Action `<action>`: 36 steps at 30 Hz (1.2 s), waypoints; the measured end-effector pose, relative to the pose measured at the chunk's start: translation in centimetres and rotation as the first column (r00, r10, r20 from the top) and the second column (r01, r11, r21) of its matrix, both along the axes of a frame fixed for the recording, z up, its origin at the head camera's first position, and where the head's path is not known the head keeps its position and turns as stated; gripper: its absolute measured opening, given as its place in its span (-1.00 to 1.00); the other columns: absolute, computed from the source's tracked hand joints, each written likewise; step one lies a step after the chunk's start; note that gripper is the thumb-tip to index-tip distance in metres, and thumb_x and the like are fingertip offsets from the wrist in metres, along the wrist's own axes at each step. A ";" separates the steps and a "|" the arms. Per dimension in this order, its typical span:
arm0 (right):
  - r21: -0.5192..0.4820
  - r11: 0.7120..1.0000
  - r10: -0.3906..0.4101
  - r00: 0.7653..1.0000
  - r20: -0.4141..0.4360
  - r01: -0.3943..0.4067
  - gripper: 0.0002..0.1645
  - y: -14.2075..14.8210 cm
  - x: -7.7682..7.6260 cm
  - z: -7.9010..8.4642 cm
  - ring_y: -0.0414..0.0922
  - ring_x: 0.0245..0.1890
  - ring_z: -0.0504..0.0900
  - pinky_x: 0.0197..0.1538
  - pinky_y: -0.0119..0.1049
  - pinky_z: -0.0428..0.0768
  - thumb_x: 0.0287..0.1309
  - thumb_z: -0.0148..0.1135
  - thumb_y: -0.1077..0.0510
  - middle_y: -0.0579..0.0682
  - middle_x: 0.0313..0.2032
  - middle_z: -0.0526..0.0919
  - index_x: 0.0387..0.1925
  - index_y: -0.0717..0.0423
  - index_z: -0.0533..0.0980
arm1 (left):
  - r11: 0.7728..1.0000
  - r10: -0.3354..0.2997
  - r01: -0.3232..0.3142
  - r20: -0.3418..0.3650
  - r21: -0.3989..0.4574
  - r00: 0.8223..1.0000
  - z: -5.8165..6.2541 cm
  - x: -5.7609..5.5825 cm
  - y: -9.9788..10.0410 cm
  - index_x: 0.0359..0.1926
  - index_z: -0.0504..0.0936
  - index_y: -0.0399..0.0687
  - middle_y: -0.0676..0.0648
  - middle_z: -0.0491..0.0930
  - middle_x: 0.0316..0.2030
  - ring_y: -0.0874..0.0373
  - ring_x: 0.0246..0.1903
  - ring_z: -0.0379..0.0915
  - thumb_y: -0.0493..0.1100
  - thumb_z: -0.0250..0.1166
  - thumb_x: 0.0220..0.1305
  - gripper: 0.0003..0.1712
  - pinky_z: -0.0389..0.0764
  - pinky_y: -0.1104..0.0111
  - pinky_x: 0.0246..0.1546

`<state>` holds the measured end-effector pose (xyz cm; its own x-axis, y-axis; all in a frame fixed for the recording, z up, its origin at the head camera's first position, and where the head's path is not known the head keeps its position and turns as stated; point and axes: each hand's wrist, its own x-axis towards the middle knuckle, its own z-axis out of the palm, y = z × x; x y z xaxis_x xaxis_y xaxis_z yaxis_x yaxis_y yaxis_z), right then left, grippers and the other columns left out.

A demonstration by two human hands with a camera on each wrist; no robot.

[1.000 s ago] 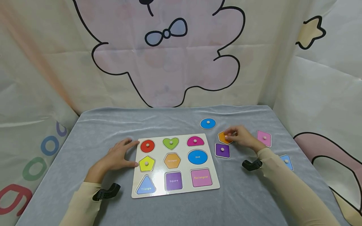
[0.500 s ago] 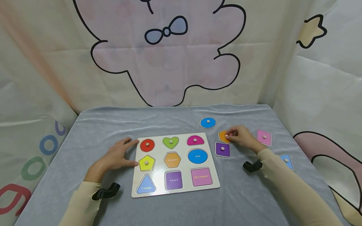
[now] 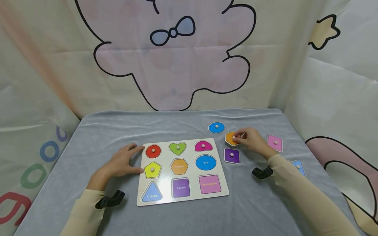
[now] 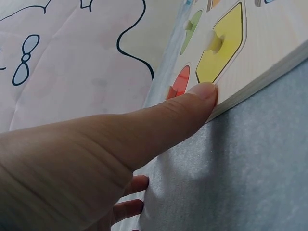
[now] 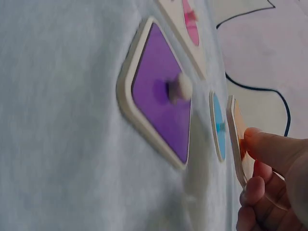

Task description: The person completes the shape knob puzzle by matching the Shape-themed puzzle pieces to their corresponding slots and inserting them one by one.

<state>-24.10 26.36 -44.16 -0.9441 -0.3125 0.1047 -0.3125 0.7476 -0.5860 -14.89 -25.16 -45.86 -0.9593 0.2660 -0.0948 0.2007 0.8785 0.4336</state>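
Observation:
My right hand (image 3: 250,141) pinches the knob of an orange hexagon puzzle piece (image 3: 229,138) beyond the board's right edge. In the right wrist view the hexagon's pale wooden edge (image 5: 232,125) is lifted above the cloth. Below it lies the purple square piece (image 3: 231,156), knob upward. At the left side of the wooden puzzle board (image 3: 191,167), my left hand (image 3: 121,163) spreads thumb and forefinger against the edge; the thumb tip (image 4: 204,90) touches the rim near the yellow pentagon (image 4: 221,45). The hexagon slot (image 3: 179,167) in the board's middle shows its printed label.
Behind the hexagon lies a blue oval piece (image 3: 216,127). A pink rectangle piece (image 3: 275,143) and a blue piece (image 3: 299,167), partly covered by the sleeve, lie to the right. The red circle (image 3: 153,151), green heart (image 3: 178,148) and magenta half-circle (image 3: 203,146) sit in the board.
My right hand has raised the orange hexagon from its place and shifted it slightly left and away from the purple square. My left hand has stayed at the board's edge.

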 end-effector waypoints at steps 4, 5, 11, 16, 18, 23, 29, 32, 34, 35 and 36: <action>-0.007 1.000 0.011 1.000 0.013 -0.011 -0.84 -0.9 0.1 0.3 -0.12 -0.44 0.46 -0.40 -0.42 0.42 0.25 0.39 0.15 -0.02 -0.45 0.61 -0.28 0.20 0.71 | 1.000 -0.007 0.007 -0.001 0.000 1.000 0.2 0.0 0.0 0.48 0.33 0.09 -0.36 0.21 0.45 -0.41 0.41 0.10 0.24 0.57 -0.04 0.08 0.16 -0.46 0.28; -0.011 1.000 0.014 1.000 0.013 -0.014 -0.85 -1.2 0.1 0.4 -0.11 -0.43 0.46 -0.40 -0.43 0.43 0.25 0.39 0.15 -0.01 -0.45 0.61 -0.28 0.20 0.71 | 1.000 -0.007 0.007 -0.001 -0.001 1.000 0.1 0.0 -0.1 0.48 0.33 0.09 -0.36 0.21 0.45 -0.41 0.41 0.10 0.24 0.57 -0.04 0.08 0.15 -0.46 0.28; -0.031 0.999 0.038 0.999 -0.003 -0.038 -0.81 -2.6 0.3 0.6 -0.14 -0.46 0.44 -0.44 -0.43 0.40 0.22 0.42 0.14 0.01 -0.47 0.61 -0.29 0.23 0.71 | 1.000 -0.007 0.007 -0.006 -0.002 1.000 -0.1 0.1 -0.2 0.48 0.33 0.10 -0.36 0.21 0.45 -0.41 0.41 0.10 0.25 0.57 -0.04 0.08 0.16 -0.46 0.27; -0.040 0.998 0.042 0.999 -0.010 -0.042 -0.85 -3.5 0.4 0.2 -0.17 -0.49 0.44 -0.44 -0.44 0.40 0.20 0.44 0.15 -0.03 -0.49 0.59 -0.33 0.18 0.71 | 1.000 -0.011 0.011 -0.004 0.000 1.000 0.1 0.1 -0.1 0.48 0.33 0.09 -0.37 0.21 0.45 -0.41 0.41 0.10 0.23 0.56 -0.03 0.08 0.16 -0.46 0.27; -0.042 0.998 0.048 0.999 -0.010 -0.048 -0.87 -4.0 0.5 0.1 -0.17 -0.49 0.44 -0.43 -0.44 0.40 0.20 0.44 0.15 -0.05 -0.48 0.59 -0.33 0.16 0.71 | 1.000 -0.011 0.011 -0.004 -0.001 1.000 0.2 0.2 0.0 0.48 0.33 0.08 -0.37 0.21 0.45 -0.41 0.41 0.10 0.23 0.56 -0.03 0.07 0.17 -0.46 0.27; -0.049 0.996 0.080 0.997 0.007 -0.079 -0.87 -5.2 1.0 0.5 -0.13 -0.47 0.45 -0.42 -0.42 0.42 0.22 0.42 0.14 -0.05 -0.46 0.57 -0.32 0.14 0.70 | 1.000 -0.009 0.009 -0.005 -0.002 1.000 0.2 0.1 -0.1 0.49 0.32 0.07 -0.37 0.21 0.45 -0.41 0.41 0.10 0.22 0.56 -0.03 0.08 0.16 -0.46 0.28; -0.046 0.992 0.115 0.993 0.010 -0.115 -0.86 -6.6 1.4 0.6 -0.15 -0.51 0.44 -0.50 -0.42 0.40 0.22 0.42 0.10 -0.08 -0.46 0.57 -0.31 0.10 0.71 | 1.000 -0.007 0.007 -0.004 0.003 1.000 0.1 0.1 -0.1 0.48 0.33 0.07 -0.37 0.21 0.45 -0.42 0.41 0.09 0.22 0.57 -0.04 0.08 0.14 -0.46 0.29; -0.055 0.991 0.126 0.992 0.014 -0.125 -0.87 -7.3 1.6 0.6 -0.16 -0.54 0.43 -0.54 -0.42 0.38 0.21 0.43 0.10 -0.08 -0.47 0.56 -0.33 0.09 0.70 | 1.000 -0.007 0.007 -0.003 0.005 1.000 0.2 0.2 -0.1 0.48 0.33 0.07 -0.37 0.21 0.45 -0.42 0.41 0.09 0.22 0.57 -0.04 0.08 0.14 -0.47 0.28; -0.050 0.990 0.132 0.991 0.015 -0.131 -0.87 -7.7 1.7 0.7 -0.16 -0.54 0.43 -0.53 -0.43 0.39 0.21 0.43 0.09 -0.08 -0.47 0.56 -0.34 0.08 0.70 | 1.000 -0.007 0.007 -0.004 0.005 1.000 0.2 0.2 -0.1 0.48 0.33 0.08 -0.37 0.21 0.45 -0.41 0.42 0.09 0.22 0.57 -0.04 0.08 0.13 -0.47 0.28; -0.049 0.990 0.134 0.991 0.015 -0.133 -0.86 -8.0 1.8 0.8 -0.16 -0.53 0.43 -0.51 -0.43 0.39 0.20 0.44 0.09 -0.09 -0.48 0.57 -0.35 0.08 0.70 | 1.000 -0.005 0.005 -0.003 0.006 1.000 0.2 0.2 -0.1 0.48 0.33 0.07 -0.37 0.21 0.45 -0.41 0.42 0.08 0.22 0.57 -0.04 0.08 0.13 -0.48 0.28; -0.043 0.990 0.136 0.991 0.013 -0.135 -0.86 -8.2 1.9 0.8 -0.16 -0.53 0.43 -0.50 -0.43 0.39 0.20 0.44 0.08 -0.10 -0.48 0.57 -0.34 0.07 0.70 | 1.000 -0.004 0.004 -0.004 0.006 1.000 0.2 0.2 -0.1 0.48 0.33 0.07 -0.36 0.21 0.45 -0.41 0.42 0.08 0.22 0.57 -0.04 0.08 0.13 -0.48 0.28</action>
<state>-22.24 18.16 -43.36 -0.8951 -0.4331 0.1056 -0.3993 0.6735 -0.6221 -14.69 -25.23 -45.69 -0.9585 0.2706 -0.0899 0.2060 0.8752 0.4377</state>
